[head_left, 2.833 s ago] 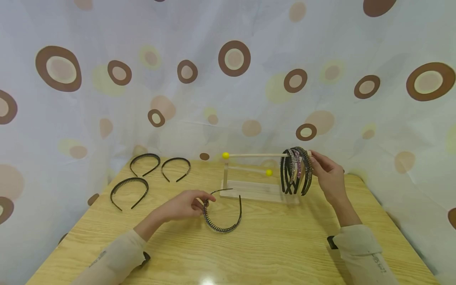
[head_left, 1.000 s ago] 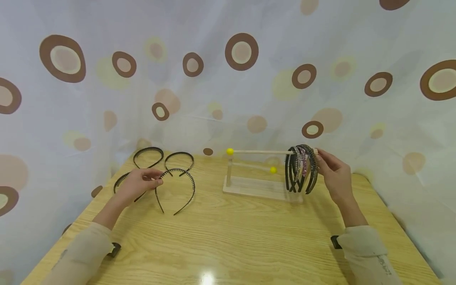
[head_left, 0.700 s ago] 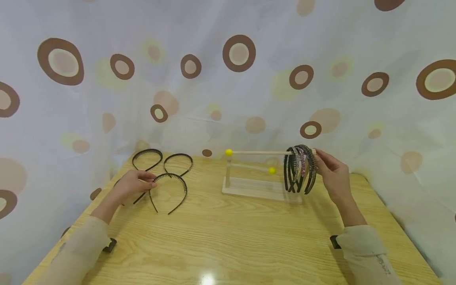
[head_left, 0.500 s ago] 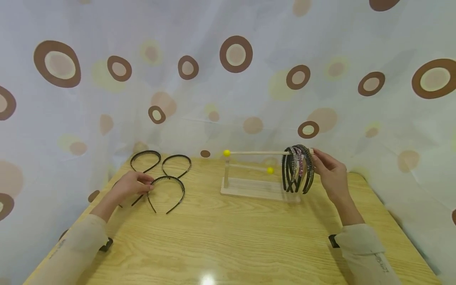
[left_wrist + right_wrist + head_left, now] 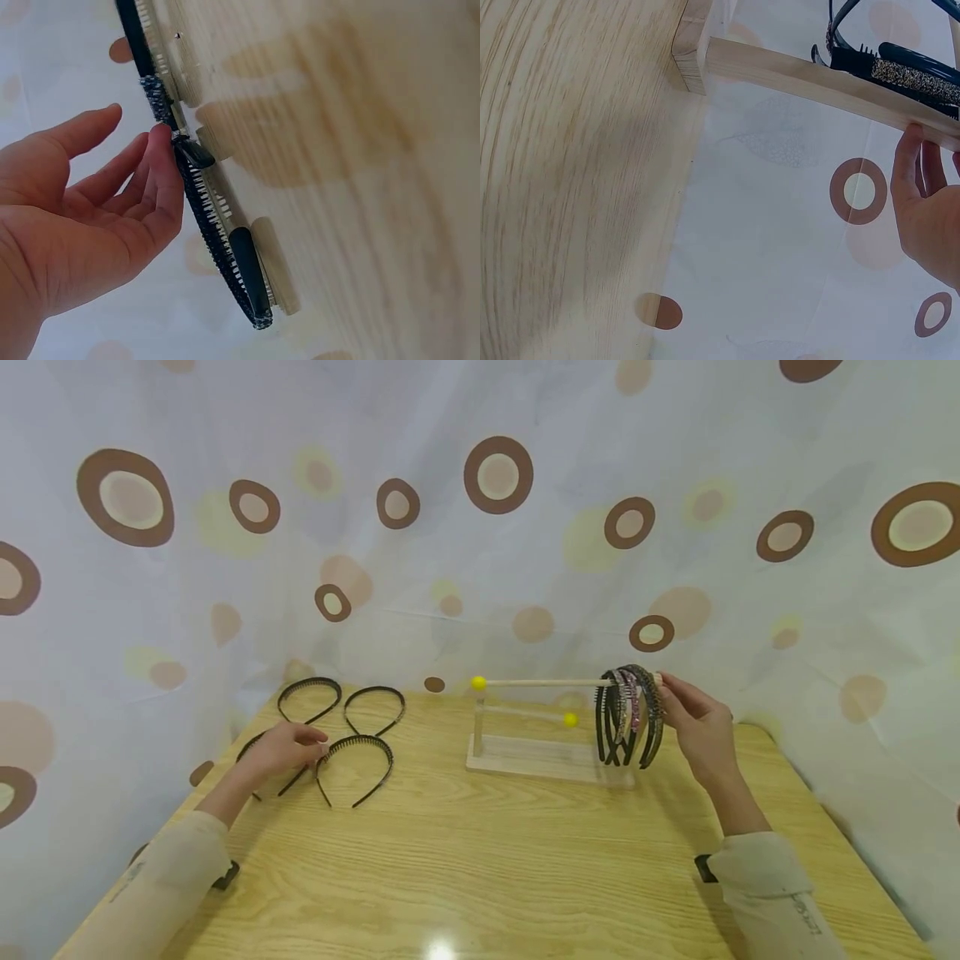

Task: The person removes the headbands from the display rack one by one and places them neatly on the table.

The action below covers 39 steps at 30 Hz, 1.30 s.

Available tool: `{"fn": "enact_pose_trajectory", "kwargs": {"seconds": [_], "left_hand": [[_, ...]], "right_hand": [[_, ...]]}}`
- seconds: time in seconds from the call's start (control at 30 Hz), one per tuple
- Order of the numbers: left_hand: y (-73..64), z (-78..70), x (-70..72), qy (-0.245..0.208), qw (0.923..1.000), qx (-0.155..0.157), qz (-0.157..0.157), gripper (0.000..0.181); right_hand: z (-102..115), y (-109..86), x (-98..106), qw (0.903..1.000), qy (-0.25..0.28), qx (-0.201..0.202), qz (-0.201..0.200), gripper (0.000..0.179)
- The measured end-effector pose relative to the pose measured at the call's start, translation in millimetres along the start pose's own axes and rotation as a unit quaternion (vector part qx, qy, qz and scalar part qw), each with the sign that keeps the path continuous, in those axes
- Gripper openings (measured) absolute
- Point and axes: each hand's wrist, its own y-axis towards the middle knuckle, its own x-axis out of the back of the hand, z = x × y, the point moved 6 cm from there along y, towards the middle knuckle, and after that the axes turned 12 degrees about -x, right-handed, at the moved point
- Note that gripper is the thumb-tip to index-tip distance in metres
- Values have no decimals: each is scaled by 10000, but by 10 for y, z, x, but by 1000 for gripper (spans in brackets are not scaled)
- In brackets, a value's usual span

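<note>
My left hand [image 5: 276,750] is beside a black toothed headband [image 5: 369,739] lying on the table at left. In the left wrist view the thumb stands clear of it and the fingertips are at its glittery band [image 5: 206,225]. Another headband [image 5: 294,780] lies partly hidden behind that hand. At right, my right hand [image 5: 701,735] grips the top of the upright of a wooden stand [image 5: 525,758]. The right wrist view shows its fingertips on the upright [image 5: 817,82]. Several glittery headbands [image 5: 651,718] hang from the upper rod next to it.
Two more headbands lie farther back at left, one toothed headband [image 5: 313,680] and one thin headband [image 5: 377,689]. Yellow balls cap the upper rod [image 5: 540,682] and lower rod of the stand. A spotted curtain [image 5: 420,560] rises behind the wooden table [image 5: 480,860].
My left hand carried the headband from in front of the stand to the left group, set it down there, and its thumb has lifted off. The right hand stays at the stand.
</note>
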Motion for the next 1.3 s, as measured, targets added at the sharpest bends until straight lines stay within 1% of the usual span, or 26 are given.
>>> {"fn": "enact_pose_trajectory", "kwargs": {"seconds": [0.1,0.3,0.43,0.57,0.73,0.87,1.0,1.1,1.2,1.3], "left_hand": [[3,-35,-14,120,9999,-82,33,45],[3,-143,-43,63,9999,-134,22,49],[20,-287,-92,63,9993,-374,57,49],[88,-496,-190,6,9972,-752,49,43],[249,-870,-404,-99,9915,-1288,167,37],[379,-1227,-607,-143,9855,-1660,330,36],[532,-1563,-807,-52,9791,-1985,443,32],[647,-1786,-973,127,9739,-2206,514,29],[752,-2003,-1151,108,9670,-2468,621,28],[848,-2185,-1349,-67,9611,-2667,722,27]], "right_hand": [[-89,49,38,10000,-40,-44,-53,44],[-228,101,72,9999,-60,-100,-70,44],[-241,83,66,9997,-165,-99,-120,46],[-213,61,50,9997,-190,-59,-131,47],[-204,48,41,9997,-172,-35,-158,46],[-199,59,31,9998,-142,6,-146,45],[-168,74,31,9998,-105,57,-144,44],[-156,71,30,9998,-133,53,-151,44],[-158,75,32,9999,-95,11,-136,44],[-176,71,32,9999,-6,-60,-119,45]]}}
